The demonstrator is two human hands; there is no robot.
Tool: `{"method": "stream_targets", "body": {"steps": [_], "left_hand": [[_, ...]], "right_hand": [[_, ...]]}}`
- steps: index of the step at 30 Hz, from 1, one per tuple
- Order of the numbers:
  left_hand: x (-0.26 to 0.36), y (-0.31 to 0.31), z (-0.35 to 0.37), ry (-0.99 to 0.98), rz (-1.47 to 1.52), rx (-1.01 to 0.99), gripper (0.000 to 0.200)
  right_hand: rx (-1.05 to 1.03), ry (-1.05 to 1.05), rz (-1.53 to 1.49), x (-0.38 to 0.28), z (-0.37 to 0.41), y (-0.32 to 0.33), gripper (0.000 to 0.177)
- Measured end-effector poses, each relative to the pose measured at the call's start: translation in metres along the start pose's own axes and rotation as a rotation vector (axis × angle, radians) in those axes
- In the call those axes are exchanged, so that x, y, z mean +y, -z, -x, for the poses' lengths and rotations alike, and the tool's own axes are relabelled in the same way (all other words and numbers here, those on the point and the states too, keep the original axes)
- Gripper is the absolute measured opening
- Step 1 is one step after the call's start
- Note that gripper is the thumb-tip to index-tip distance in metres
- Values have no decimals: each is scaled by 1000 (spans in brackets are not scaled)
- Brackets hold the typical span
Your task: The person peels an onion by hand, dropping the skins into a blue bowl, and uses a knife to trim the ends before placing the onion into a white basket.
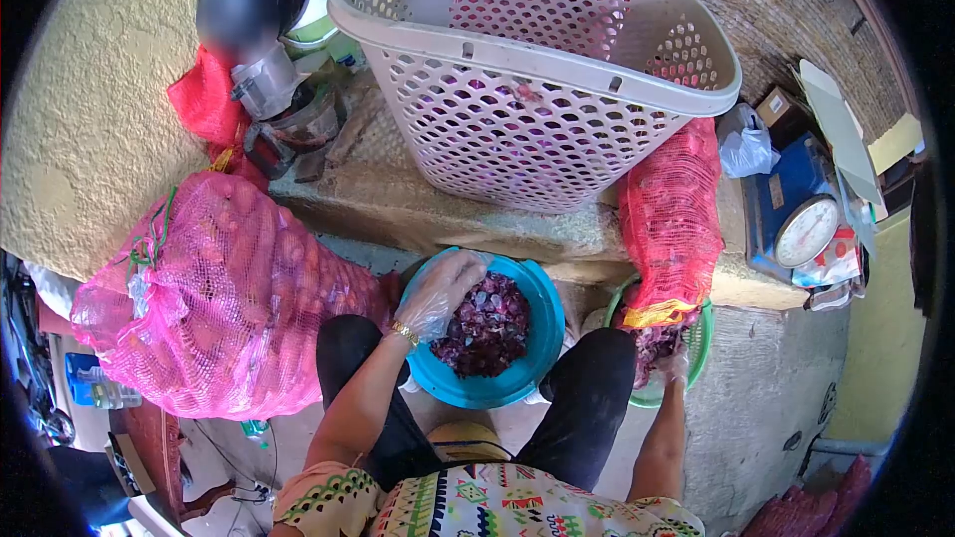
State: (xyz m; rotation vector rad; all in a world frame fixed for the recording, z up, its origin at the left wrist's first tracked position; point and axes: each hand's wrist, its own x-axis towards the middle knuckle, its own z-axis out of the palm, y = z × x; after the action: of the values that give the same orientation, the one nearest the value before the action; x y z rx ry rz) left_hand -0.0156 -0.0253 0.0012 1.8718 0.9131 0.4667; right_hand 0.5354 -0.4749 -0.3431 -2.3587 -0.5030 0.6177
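Left hand (446, 288) at part-filled blue basin (546, 310), right hand (675, 366) at green basket (704, 338), can't tell either grip; pink sack (234, 303) full.

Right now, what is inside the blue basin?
Small dark purple-red pieces fill much of the blue basin, and the left hand, in a clear glove, reaches in over them. Whatever lies beneath the hand or under the top layer is covered.

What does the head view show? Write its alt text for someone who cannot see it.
A seated person's left hand, in a clear glove, reaches into a blue basin of dark purple pieces; the right hand is at a green basket of similar pieces. A bulging pink mesh sack stands left, a large gray basket ahead.
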Motion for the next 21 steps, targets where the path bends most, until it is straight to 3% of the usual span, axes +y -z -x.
{"method": "stream_targets", "body": {"steps": [1, 2, 7, 8, 10, 14, 16, 17, 20, 21], "left_hand": [[2, 0, 1, 16, -1, -8, 35], [1, -1, 1, 17, -1, -8, 35], [-4, -2, -1, 15, 38, -17, 35], [-6, -2, -1, 13, 37, -17, 35], [-7, -2, -1, 26, 23, -9, 34], [-7, 1, 0, 25, 3, -15, 34], [-14, -2, 0, -22, 25, 29, 34], [-14, -2, 1, -24, 26, 25, 34], [-7, 0, 2, -32, -21, 38, 35], [-2, 1, 3, -7, 21, 6, 36]], "right_hand": [[-8, -26, 278, -106, 61, 22, 97], [-8, -26, 279, -117, 67, 22, 97], [-42, -157, -265, -101, 71, 13, 107], [-41, -157, -266, -96, 71, 12, 107], [-12, -66, 108, -79, 71, 9, 103], [54, 36, 261, -42, 63, 18, 99], [225, 74, 185, -96, 96, 37, 108], [211, 10, -160, -117, 114, 45, 105], [303, 6, -277, -174, 145, 76, 100], [312, -77, -288, -227, 169, 89, 93]]}}
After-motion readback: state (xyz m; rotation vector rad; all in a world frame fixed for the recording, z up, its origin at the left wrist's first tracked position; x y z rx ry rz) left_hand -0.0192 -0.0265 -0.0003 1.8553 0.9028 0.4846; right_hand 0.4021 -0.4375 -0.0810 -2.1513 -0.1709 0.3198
